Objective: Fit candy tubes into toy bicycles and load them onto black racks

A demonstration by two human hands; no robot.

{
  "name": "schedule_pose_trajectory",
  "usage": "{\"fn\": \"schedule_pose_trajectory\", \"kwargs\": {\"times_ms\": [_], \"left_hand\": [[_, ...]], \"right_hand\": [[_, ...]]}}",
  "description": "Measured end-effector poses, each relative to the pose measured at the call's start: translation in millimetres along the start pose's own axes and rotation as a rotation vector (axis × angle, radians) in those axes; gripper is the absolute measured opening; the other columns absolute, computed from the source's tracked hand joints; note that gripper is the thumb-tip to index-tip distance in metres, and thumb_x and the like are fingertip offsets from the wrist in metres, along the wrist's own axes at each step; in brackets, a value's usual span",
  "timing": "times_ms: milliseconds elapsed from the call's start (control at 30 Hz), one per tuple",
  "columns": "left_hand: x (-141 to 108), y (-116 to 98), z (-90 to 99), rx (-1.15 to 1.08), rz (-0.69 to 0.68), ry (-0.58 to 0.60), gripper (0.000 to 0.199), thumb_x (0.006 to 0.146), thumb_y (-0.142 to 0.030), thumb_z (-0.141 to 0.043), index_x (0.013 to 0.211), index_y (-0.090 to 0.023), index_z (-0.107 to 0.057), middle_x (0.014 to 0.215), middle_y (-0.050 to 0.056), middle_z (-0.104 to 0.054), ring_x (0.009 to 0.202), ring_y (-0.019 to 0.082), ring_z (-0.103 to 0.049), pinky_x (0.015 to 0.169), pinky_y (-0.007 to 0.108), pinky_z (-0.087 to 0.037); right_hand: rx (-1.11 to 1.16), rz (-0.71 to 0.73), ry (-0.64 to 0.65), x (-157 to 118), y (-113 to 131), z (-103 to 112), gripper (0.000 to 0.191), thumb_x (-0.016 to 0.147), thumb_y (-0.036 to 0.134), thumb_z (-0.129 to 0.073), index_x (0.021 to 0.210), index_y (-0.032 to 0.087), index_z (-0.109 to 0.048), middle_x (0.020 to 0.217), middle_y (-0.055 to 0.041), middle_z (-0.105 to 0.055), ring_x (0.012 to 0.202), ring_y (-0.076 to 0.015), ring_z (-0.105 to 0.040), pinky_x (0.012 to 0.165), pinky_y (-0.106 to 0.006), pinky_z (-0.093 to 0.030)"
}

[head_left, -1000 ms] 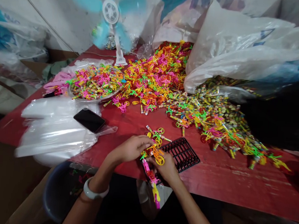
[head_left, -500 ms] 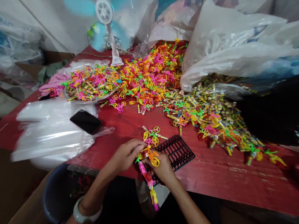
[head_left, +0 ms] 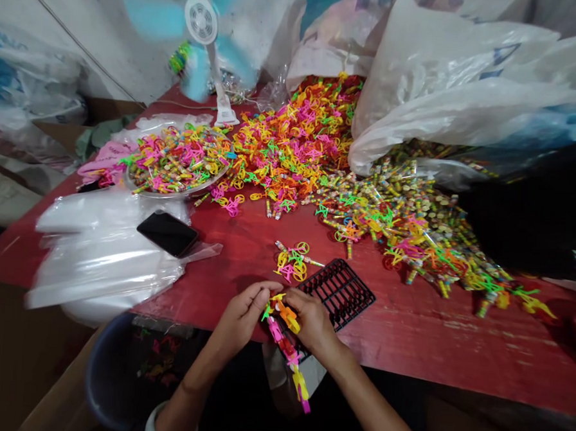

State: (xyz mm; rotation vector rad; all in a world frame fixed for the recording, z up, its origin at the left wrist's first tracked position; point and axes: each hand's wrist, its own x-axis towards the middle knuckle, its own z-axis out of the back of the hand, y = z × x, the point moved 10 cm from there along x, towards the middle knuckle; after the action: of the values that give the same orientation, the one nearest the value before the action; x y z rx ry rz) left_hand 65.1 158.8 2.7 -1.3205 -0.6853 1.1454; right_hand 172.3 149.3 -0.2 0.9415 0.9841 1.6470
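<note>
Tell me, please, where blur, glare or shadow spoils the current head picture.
Head view: fan blades smeared, probably by spinning; glare on the clear plastic bags; deep shadow around the blue bin; the black shape at right nearly without detail; small pieces between the hands slightly soft.

No readable text or numbers.
</note>
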Motion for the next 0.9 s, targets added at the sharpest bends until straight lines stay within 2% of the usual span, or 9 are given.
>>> {"fn": "schedule_pose_trajectory", "kwargs": {"times_ms": [133, 267, 333, 400, 467, 533, 633, 800, 900], "left_hand": [[-5, 3, 0.0, -0.087, 0.004, -0.096, 0.037, 0.093, -0.041, -0.043, 0.117, -0.019, -0.060, 0.122, 0.008, -0.064, 0.116, 0.021, -0.057, 0.101, 0.034, -0.043], [-22, 19, 20.5, -0.049, 0.032, -0.372, 0.034, 0.093, -0.040, -0.043, 0.118, -0.021, -0.057, 0.126, 0.008, -0.060, 0.117, 0.021, -0.055, 0.103, 0.037, -0.041], [-34, 29, 26.6, 0.006, 0.048, -0.464, 0.031, 0.091, -0.038, -0.046, 0.115, -0.022, -0.059, 0.122, 0.008, -0.061, 0.114, 0.021, -0.057, 0.102, 0.038, -0.042], [-41, 38, 22.4, 0.027, 0.071, -0.446, 0.031, 0.088, -0.035, -0.050, 0.114, -0.022, -0.060, 0.118, 0.008, -0.062, 0.110, 0.021, -0.059, 0.100, 0.038, -0.044], [-42, 45, 15.2, 0.029, 0.089, -0.397, 0.035, 0.087, -0.033, -0.051, 0.120, -0.023, -0.058, 0.121, 0.008, -0.061, 0.109, 0.021, -0.059, 0.098, 0.038, -0.046], [-38, 46, 8.6, 0.017, 0.078, -0.354, 0.039, 0.087, -0.031, -0.051, 0.125, -0.023, -0.055, 0.127, 0.008, -0.059, 0.113, 0.021, -0.058, 0.100, 0.038, -0.045], [-27, 43, -1.5, -0.010, 0.032, -0.275, 0.036, 0.086, -0.026, -0.051, 0.120, -0.022, -0.061, 0.124, 0.008, -0.062, 0.115, 0.021, -0.057, 0.103, 0.037, -0.043], [-19, 42, 1.6, 0.002, -0.009, -0.309, 0.037, 0.084, -0.021, -0.051, 0.119, -0.021, -0.062, 0.124, 0.008, -0.063, 0.115, 0.021, -0.058, 0.103, 0.038, -0.043], [-15, 41, 0.3, 0.022, -0.028, -0.286, 0.036, 0.084, -0.019, -0.052, 0.117, -0.021, -0.063, 0.120, 0.007, -0.065, 0.111, 0.021, -0.060, 0.102, 0.038, -0.044]], "right_hand": [[0.066, -0.047, -0.013, -1, -11, 2, 0.011, 0.081, 0.021, -0.055, 0.072, 0.020, -0.062, 0.070, -0.0018, -0.062, 0.065, -0.0154, -0.059, 0.062, -0.024, -0.046], [0.135, -0.152, -0.164, -7, -25, 17, 0.015, 0.080, 0.034, -0.062, 0.079, 0.019, -0.064, 0.085, -0.0051, -0.065, 0.070, -0.0164, -0.061, 0.061, -0.024, -0.050], [0.183, -0.201, -0.166, -10, -29, 16, 0.017, 0.080, 0.036, -0.062, 0.081, 0.019, -0.064, 0.089, -0.0060, -0.065, 0.067, -0.0159, -0.062, 0.057, -0.024, -0.052], [0.228, -0.250, -0.142, -12, -34, 11, 0.017, 0.081, 0.036, -0.061, 0.081, 0.020, -0.063, 0.080, -0.0042, -0.066, 0.057, -0.0146, -0.060, 0.051, -0.024, -0.051], [0.219, -0.278, -0.175, -14, -39, 12, 0.018, 0.080, 0.037, -0.062, 0.079, 0.020, -0.063, 0.071, -0.0031, -0.066, 0.054, -0.0157, -0.060, 0.049, -0.024, -0.050], [0.167, -0.280, -0.262, -16, -42, 22, 0.019, 0.080, 0.038, -0.063, 0.079, 0.019, -0.064, 0.071, -0.0046, -0.068, 0.062, -0.0188, -0.064, 0.054, -0.027, -0.053], [0.094, -0.266, -0.352, -15, -43, 36, 0.022, 0.080, 0.039, -0.061, 0.083, 0.018, -0.066, 0.078, -0.0074, -0.071, 0.070, -0.0220, -0.067, 0.062, -0.031, -0.054], [-0.017, -0.222, -0.337, -3, -36, 37, 0.019, 0.081, 0.036, -0.058, 0.077, 0.019, -0.065, 0.070, -0.0058, -0.069, 0.060, -0.0206, -0.065, 0.057, -0.029, -0.052], [-0.021, -0.173, -0.338, 4, -30, 33, 0.015, 0.081, 0.030, -0.055, 0.077, 0.019, -0.064, 0.070, -0.0046, -0.067, 0.057, -0.0185, -0.063, 0.054, -0.026, -0.049]]}}
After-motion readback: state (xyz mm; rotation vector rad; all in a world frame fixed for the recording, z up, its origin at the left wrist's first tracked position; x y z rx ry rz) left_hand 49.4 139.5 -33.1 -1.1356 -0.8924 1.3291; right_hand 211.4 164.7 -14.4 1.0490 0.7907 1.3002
